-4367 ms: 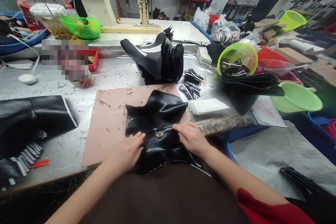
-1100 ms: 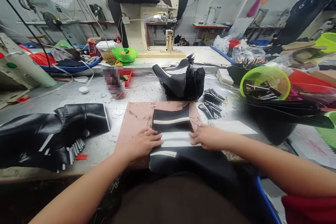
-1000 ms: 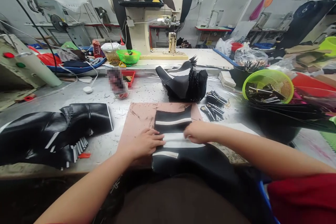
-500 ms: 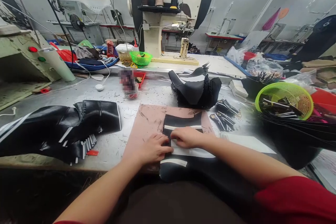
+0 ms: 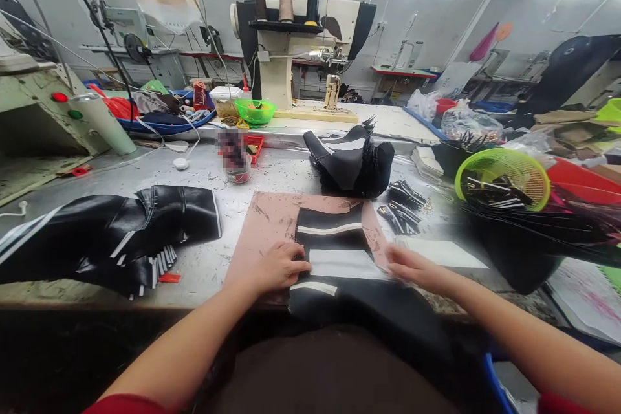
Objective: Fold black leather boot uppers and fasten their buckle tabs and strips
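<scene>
A black leather piece (image 5: 334, 242) with white strips lies inside-up on a pinkish board (image 5: 264, 226) at the table's near edge. My left hand (image 5: 274, 268) rests on its left edge, fingers bent and pressing beside the wide white strip (image 5: 339, 264). My right hand (image 5: 412, 266) lies at the piece's right edge, fingers stretched along it and blurred by motion. The lower part of the leather hangs over the table edge toward my lap.
A stack of black leather pieces (image 5: 107, 239) lies at left, another pile (image 5: 354, 165) behind the board. Small black straps (image 5: 402, 204), a green basket (image 5: 502, 178) and white sheets (image 5: 449, 252) sit at right. A sewing machine (image 5: 301, 45) stands at the back.
The leather piece was turned over since the oldest frame. My right hand slid from the strip's left end, next to my left hand, out to the right edge. The left hand stayed.
</scene>
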`<state>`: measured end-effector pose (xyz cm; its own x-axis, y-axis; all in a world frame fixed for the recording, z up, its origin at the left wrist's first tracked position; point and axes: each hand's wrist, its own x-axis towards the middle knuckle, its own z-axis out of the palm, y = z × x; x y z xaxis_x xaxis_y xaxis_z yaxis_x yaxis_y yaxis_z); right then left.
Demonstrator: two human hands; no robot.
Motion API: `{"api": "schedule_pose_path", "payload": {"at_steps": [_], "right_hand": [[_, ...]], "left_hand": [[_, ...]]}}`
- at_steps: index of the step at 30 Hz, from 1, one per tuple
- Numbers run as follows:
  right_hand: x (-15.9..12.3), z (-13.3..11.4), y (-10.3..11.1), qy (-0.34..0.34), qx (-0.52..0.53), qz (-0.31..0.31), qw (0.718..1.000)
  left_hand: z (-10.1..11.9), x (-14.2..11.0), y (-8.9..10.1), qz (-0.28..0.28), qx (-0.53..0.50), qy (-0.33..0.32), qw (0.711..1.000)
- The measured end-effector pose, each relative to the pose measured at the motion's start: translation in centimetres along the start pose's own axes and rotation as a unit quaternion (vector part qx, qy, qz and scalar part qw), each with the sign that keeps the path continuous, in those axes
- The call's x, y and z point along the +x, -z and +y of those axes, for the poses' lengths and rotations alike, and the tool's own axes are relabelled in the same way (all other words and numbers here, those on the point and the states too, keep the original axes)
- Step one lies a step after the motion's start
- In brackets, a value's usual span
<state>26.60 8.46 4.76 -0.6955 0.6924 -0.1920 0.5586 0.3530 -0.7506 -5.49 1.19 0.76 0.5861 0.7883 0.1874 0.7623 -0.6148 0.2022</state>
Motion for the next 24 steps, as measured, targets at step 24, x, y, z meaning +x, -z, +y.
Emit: {"api": "schedule_pose_path", "payload": {"at_steps": [24], "right_hand": [[8.6, -12.6, 6.5, 0.148, -0.137, 0.192, 0.960]], "left_hand": [[-4.2, -1.9, 0.4, 0.452, -0.175, 0.436, 0.758]]}}
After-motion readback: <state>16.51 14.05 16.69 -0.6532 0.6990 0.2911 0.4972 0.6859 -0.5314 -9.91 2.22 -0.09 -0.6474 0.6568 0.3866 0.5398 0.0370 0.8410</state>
